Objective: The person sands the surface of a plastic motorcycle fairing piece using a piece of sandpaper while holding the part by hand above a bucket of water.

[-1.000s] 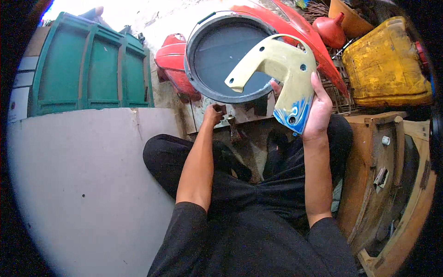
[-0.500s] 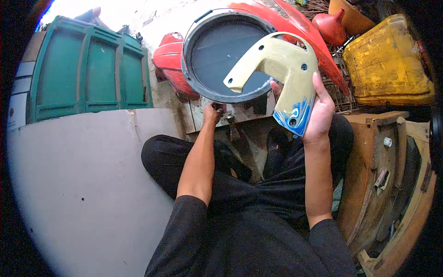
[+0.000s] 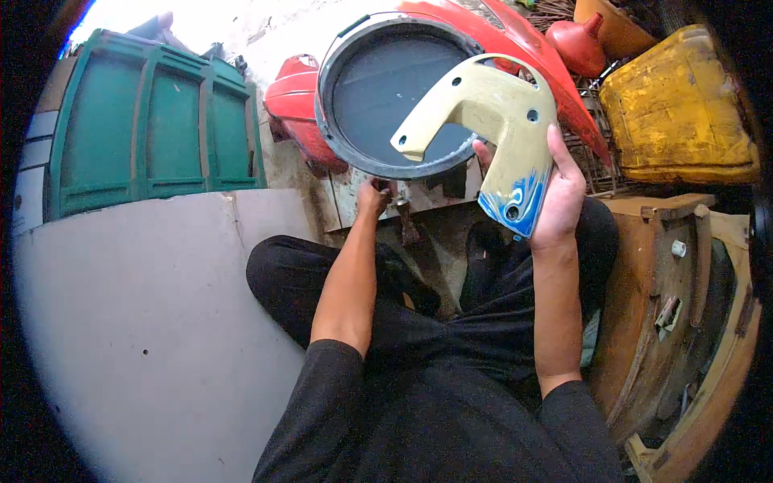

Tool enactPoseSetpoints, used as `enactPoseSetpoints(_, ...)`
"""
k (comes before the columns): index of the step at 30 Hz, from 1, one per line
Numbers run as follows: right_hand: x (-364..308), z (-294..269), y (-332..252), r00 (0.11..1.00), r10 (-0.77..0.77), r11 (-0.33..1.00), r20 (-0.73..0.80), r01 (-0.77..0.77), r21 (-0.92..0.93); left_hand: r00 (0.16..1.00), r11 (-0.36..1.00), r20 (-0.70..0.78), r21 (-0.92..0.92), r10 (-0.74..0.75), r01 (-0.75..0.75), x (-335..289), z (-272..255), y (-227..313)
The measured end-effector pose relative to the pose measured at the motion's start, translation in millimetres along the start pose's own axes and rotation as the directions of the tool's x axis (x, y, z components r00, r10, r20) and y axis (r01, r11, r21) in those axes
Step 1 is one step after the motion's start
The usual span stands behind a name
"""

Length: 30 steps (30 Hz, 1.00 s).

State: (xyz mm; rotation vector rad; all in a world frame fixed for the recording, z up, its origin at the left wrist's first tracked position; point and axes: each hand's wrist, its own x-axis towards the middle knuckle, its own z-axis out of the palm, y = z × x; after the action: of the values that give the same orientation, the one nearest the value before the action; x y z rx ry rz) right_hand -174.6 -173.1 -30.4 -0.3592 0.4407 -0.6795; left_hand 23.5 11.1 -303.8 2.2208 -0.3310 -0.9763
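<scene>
My right hand (image 3: 561,193) holds a curved, cream-coloured plastic panel (image 3: 503,121), probably a vehicle body part, by its lower leg. The panel has several screw holes, a looped top end, and a worn patch of blue and white at the bottom. It is raised over the right side of a round black bucket (image 3: 324,121) of dark water. Below the bucket's near rim, my left hand (image 3: 372,198) is closed beside a pale board (image 3: 344,203); what its fingers grip is mostly hidden. Close to it hangs or stands a small metal-and-dark object (image 3: 405,216), too unclear to name.
Red body panels (image 3: 304,101) lie left of and behind the bucket. A red funnel (image 3: 576,47) and a dirty yellow jerrycan (image 3: 680,105) stand at the far right, above brown wooden furniture (image 3: 644,266). On the left are a green panelled piece (image 3: 153,121) and a large whitish board (image 3: 153,322).
Almost nothing differs. My left hand has shifted very slightly beside the board, and the panel in my right hand stays nearly in place.
</scene>
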Motion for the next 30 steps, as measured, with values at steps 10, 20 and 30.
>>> enactPoseSetpoints(10, 0, -1, -1, 1.0, -0.018, 1.0, 0.003, 0.018, -0.003, 0.997, 0.997, 0.006, 0.017, -0.079, 0.079, -3, -1, 14)
enactPoseSetpoints(20, -1, 3, 1, 1.0, -0.002, 1.0, 0.021, 0.002, 0.016, 0.999, 0.987, -0.039, 0.161, 0.024, -0.018, 23, 2, -34)
enactPoseSetpoints(30, -1, 0, 0, 1.0, -0.013, 1.0, 0.009, 0.013, -0.007, 0.998, 0.995, -0.012, 0.083, 0.061, -0.06, 35, 14, -46)
